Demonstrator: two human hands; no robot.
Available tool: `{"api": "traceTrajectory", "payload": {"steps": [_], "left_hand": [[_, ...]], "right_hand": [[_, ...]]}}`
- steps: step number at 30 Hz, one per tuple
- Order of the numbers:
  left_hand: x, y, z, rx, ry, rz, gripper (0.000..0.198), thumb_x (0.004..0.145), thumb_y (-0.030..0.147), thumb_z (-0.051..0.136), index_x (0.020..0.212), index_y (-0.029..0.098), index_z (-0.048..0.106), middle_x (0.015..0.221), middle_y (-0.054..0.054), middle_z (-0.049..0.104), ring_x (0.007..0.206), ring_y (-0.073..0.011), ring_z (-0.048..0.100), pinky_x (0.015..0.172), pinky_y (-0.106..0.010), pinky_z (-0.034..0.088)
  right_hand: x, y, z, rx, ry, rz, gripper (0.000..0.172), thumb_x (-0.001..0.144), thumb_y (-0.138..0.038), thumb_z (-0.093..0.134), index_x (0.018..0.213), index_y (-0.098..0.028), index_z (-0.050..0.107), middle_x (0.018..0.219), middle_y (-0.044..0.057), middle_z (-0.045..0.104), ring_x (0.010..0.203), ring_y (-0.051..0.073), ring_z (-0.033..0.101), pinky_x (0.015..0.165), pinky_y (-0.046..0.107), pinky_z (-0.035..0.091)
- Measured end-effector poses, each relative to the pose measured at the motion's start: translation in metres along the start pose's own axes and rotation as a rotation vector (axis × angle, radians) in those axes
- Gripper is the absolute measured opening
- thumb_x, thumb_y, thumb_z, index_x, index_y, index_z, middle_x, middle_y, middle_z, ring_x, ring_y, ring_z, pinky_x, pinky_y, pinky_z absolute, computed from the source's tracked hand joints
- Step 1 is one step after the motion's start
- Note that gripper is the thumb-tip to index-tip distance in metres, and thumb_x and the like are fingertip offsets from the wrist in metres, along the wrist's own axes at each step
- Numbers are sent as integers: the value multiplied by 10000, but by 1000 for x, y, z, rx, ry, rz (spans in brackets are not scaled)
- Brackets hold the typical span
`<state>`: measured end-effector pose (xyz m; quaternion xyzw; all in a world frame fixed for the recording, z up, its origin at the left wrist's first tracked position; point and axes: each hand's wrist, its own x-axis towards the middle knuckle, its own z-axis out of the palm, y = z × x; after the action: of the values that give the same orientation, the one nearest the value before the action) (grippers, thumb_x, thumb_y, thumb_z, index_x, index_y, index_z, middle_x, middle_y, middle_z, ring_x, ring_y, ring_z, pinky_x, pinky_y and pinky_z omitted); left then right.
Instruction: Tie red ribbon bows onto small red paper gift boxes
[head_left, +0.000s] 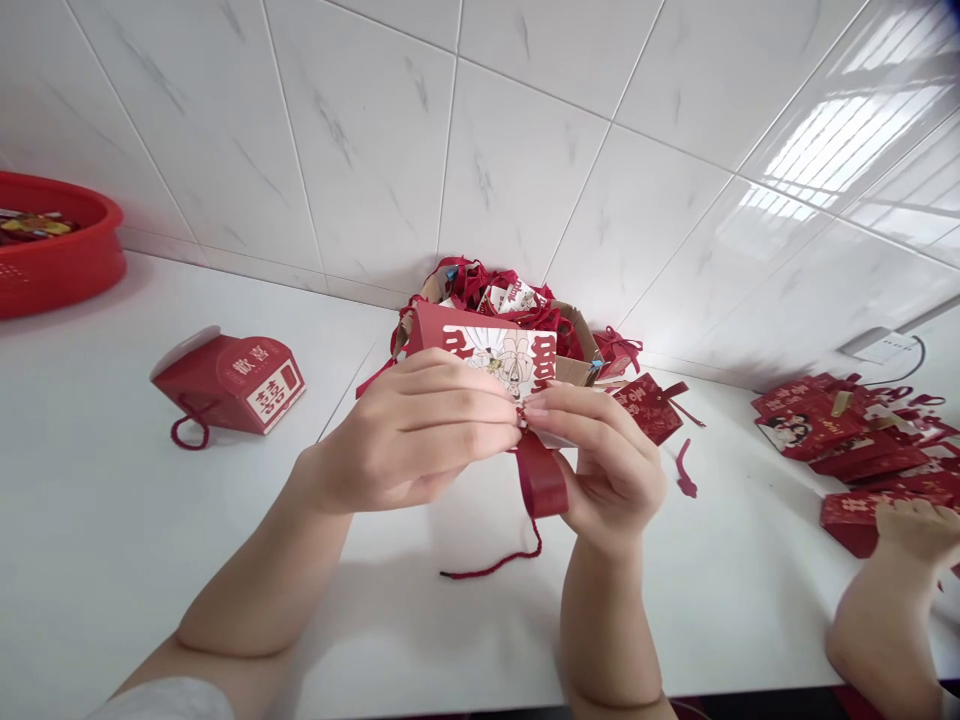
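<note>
Grasps a red box (491, 347) in left hand (420, 428) and right hand (607, 465). Has ribbon (545, 486) and cord (474, 576) below this grip.

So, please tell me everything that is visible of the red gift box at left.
The gift box looks like deep-red printed card. Its rounded front panel bears pale characters above a white label with red characters. A pale curved flap juts out behind; a twisted dark-red cord loop shows at its side. It rests slightly angled on the white table, apart from the left hand; its inside is hidden.
</note>
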<state>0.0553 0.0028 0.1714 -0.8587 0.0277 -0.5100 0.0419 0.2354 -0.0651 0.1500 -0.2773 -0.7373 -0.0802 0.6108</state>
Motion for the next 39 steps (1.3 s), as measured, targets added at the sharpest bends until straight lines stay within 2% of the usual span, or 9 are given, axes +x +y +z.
{"api": "traceTrajectory", "payload": {"steps": [5, 13, 16, 19, 21, 30, 35, 39], "left_hand": [[0, -2, 2, -11, 4, 9, 192, 777, 34, 617, 909, 168, 655, 881, -62, 748, 906, -206, 692, 771, -343, 563], [0, -3, 3, -61, 32, -44, 228, 780, 19, 606, 914, 200, 641, 857, -39, 740, 882, -197, 688, 770, -337, 577], [-2, -4, 5, -138, 39, -93, 266, 792, 33, 616, 994, 206, 628, 864, -46, 722, 860, -181, 676, 773, -321, 581], [-3, -6, 7, -191, -4, -157, 368, 813, 64, 617, 1146, 218, 592, 965, -67, 707, 895, -179, 664, 796, -320, 575], [-2, -6, 7, -190, -31, -174, 385, 826, 78, 606, 1175, 240, 587, 1000, -66, 697, 917, -178, 656, 814, -327, 568], [2, -9, 5, -189, -29, -190, 185, 801, 82, 636, 948, 192, 654, 908, -77, 686, 836, -176, 650, 777, -337, 568], [1, -9, 5, -202, -17, -163, 188, 816, 55, 606, 940, 187, 653, 920, -73, 710, 911, -180, 677, 831, -307, 575], [1, -7, 4, -180, -30, -176, 208, 820, 53, 598, 956, 203, 645, 960, -73, 710, 1008, -203, 660, 904, -350, 556]], "right_hand": [[-1, 1, 3, -10, 43, -9, 317, 805, -34, 610, 1062, -212, 663, 928, 45, 695, 850, 186, 675, 821, 425, 604], [-3, 1, 13, -44, 161, -74, 280, 764, 26, 645, 943, -188, 666, 833, 22, 665, 811, 195, 697, 800, 448, 615], [-3, 2, 13, -70, 176, -91, 283, 781, 25, 628, 958, -192, 673, 844, 26, 667, 812, 189, 690, 739, 413, 627], [-3, 4, 11, -70, 159, -79, 302, 763, 52, 626, 961, -171, 678, 848, 38, 663, 815, 185, 680, 705, 379, 627], [-3, 4, 10, -83, 147, -57, 302, 751, 62, 628, 945, -166, 675, 840, 39, 656, 813, 179, 670, 704, 365, 623], [-1, 5, 13, -117, 116, -57, 250, 777, 40, 603, 904, -172, 640, 818, 30, 615, 779, 161, 643, 698, 361, 610], [-4, 9, 19, -112, 130, -103, 223, 799, 22, 586, 917, -161, 635, 831, 41, 616, 764, 162, 640, 687, 366, 606], [-6, 15, 18, -145, 159, -155, 224, 795, -10, 609, 926, -188, 642, 847, 37, 662, 818, 194, 670, 674, 375, 595]]}}
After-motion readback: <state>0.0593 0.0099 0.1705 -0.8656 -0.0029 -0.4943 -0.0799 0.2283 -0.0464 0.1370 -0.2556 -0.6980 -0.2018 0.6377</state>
